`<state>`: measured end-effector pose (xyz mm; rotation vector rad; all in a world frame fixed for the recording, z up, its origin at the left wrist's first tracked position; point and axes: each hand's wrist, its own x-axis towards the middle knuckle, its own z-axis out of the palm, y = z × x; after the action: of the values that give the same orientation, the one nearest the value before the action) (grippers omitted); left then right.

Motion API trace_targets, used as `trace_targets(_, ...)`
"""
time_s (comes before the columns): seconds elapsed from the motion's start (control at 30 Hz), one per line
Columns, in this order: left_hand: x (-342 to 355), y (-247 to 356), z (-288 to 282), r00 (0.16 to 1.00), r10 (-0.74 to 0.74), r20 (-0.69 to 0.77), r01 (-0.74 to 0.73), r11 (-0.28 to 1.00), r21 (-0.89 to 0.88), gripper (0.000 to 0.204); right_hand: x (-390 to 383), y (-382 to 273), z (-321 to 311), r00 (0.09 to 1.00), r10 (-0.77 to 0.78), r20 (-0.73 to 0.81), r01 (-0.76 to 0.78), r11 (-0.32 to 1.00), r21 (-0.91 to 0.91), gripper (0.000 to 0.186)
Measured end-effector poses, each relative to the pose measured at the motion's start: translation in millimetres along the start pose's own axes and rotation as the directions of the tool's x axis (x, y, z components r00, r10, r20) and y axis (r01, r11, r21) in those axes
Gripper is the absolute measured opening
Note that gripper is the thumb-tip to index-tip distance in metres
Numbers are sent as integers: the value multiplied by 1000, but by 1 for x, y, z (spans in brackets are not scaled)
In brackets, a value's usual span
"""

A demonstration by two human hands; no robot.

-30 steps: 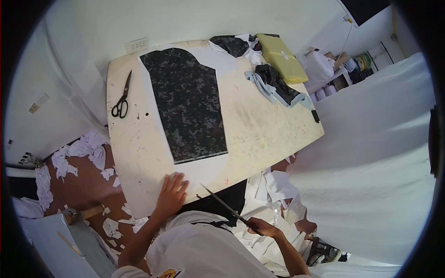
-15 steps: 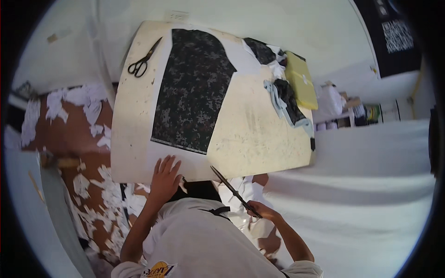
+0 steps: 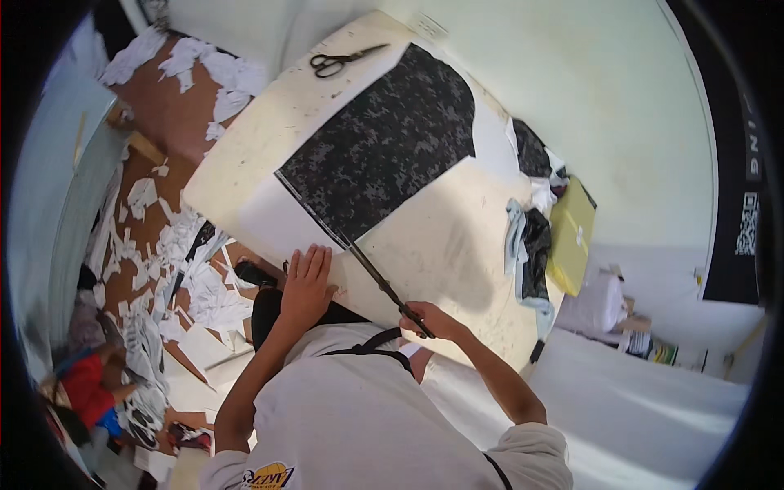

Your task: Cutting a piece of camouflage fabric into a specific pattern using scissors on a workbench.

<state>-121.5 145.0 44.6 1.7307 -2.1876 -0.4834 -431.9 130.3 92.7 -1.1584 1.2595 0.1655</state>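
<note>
The table (image 3: 441, 245) has a matt, cream-painted top, scuffed and speckled with dark marks. On it lies a matt woven cloth (image 3: 384, 151) in a dark grey camouflage print. The scissors (image 3: 343, 59) look like dark metal with black handles. Torn white paper scraps (image 3: 196, 269) litter the brown floor (image 3: 175, 139). A yellow pad (image 3: 570, 237) looks smooth.

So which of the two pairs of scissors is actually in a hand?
The long pair of scissors gripped in the right hand, blades reaching the camouflage fabric. The black-handled scissors lie untouched at the table's far edge.
</note>
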Motion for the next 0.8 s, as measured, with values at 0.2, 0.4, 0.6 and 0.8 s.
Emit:
trace_targets(0.2,-8,7,14,991,-61,-117,59,998,-18,83,32,-9,-5,991,-92,98,87,995,51,34)
trace_targets(0.4,-12,9,21,984,-78,-159,79,997,1,84,43,-14,-6,995,-58,84,55,998,38,29)
trace_targets(0.6,-11,11,18,984,-84,-157,82,996,-17,83,39,-22,1,999,-35,-8,34,998,-57,39)
trace_targets(0.8,-9,11,13,983,-72,-171,74,997,3,80,24,-25,3,999,9,-39,-12,996,-89,42)
